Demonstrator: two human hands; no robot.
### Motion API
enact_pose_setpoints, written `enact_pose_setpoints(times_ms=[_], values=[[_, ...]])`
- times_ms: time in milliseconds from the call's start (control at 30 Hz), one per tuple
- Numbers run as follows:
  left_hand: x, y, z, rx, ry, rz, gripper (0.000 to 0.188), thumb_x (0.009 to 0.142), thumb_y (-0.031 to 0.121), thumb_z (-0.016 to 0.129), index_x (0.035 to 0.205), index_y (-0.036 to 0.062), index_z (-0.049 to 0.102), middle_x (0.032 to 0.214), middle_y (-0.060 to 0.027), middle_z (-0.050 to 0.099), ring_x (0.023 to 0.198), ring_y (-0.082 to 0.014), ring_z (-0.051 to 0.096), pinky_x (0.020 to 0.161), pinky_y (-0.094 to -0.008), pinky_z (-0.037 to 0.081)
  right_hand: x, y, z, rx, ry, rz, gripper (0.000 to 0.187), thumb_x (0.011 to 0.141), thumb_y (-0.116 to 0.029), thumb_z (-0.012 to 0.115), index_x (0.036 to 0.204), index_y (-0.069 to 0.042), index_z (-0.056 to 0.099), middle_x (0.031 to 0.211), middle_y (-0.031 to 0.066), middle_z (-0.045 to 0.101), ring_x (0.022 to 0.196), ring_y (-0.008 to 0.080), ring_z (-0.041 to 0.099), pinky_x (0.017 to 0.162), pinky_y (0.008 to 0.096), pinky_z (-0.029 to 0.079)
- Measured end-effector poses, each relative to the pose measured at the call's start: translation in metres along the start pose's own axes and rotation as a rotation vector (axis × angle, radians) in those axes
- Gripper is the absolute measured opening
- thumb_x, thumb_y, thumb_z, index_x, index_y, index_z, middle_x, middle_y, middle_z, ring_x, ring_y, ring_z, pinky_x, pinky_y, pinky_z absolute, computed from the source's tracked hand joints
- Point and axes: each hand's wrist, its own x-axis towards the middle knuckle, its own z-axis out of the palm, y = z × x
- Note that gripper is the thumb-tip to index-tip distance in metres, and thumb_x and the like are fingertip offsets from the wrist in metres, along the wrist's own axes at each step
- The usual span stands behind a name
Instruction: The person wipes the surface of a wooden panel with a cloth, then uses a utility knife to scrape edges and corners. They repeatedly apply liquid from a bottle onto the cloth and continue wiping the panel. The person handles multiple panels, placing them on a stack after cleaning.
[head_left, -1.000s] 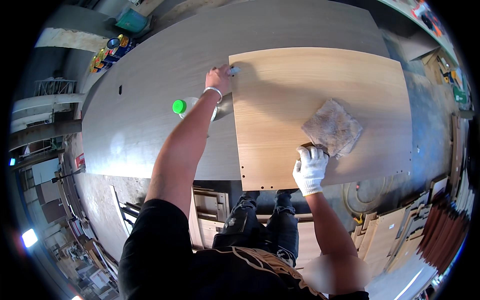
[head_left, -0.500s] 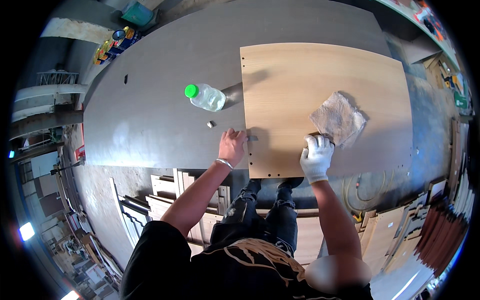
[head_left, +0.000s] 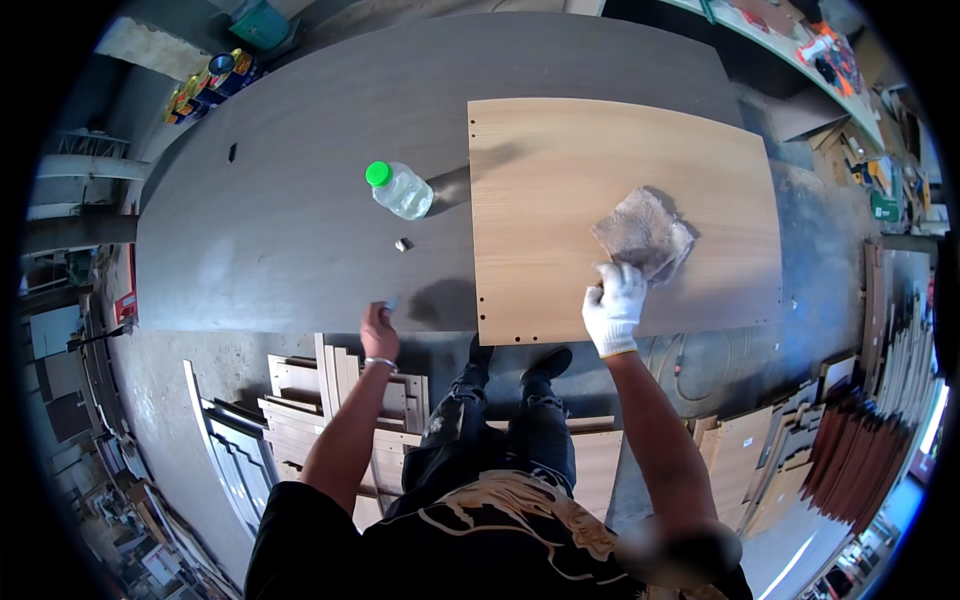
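The left hand [head_left: 378, 332], pinching a pale piece [head_left: 391, 304], had left the board [head_left: 540, 230] for the near edge of the table [head_left: 270, 240]; only the right hand [head_left: 614, 310] remained there, half curled at the cloth [head_left: 645, 230], grip unclear.

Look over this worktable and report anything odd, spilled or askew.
No spill shows. The right hand wears a white knitted glove while the left hand is ungloved, an odd mismatch. A small whitish lump also lies on the broad grey tabletop, near the clear green-capped plastic bottle, looking stray.
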Motion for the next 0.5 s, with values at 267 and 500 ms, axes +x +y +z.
enact_pose_setpoints(times_ms=[267,500], values=[[0.062,-0.023,-0.018,0.454,0.031,-0.236,0.043,0.088,0.021,0.069,0.131,0.0197,0.065,0.134,-0.0076,0.062,0.130,-0.0377,0.050,0.108,-0.0512,0.043,0.058,0.032,-0.008,-0.334,-0.181,0.112,0.057,0.078,-0.030,0.079,0.132,-0.015,0.065,0.136,0.0133,0.061,0.126,0.0378,0.054,0.107,0.0518,0.044],[-0.064,0.076,-0.017,0.032,0.101,0.087,0.045,0.081,0.000,0.068,0.125,0.0065,0.062,0.134,-0.0182,0.060,0.129,-0.0389,0.053,0.111,-0.0495,0.040,0.059,0.041,-0.045,1.293,-0.174,0.797,0.035,0.089,-0.006,0.071,0.124,-0.005,0.070,0.109,0.0064,0.073,0.094,0.0188,0.068,0.085,0.0347,0.056]])
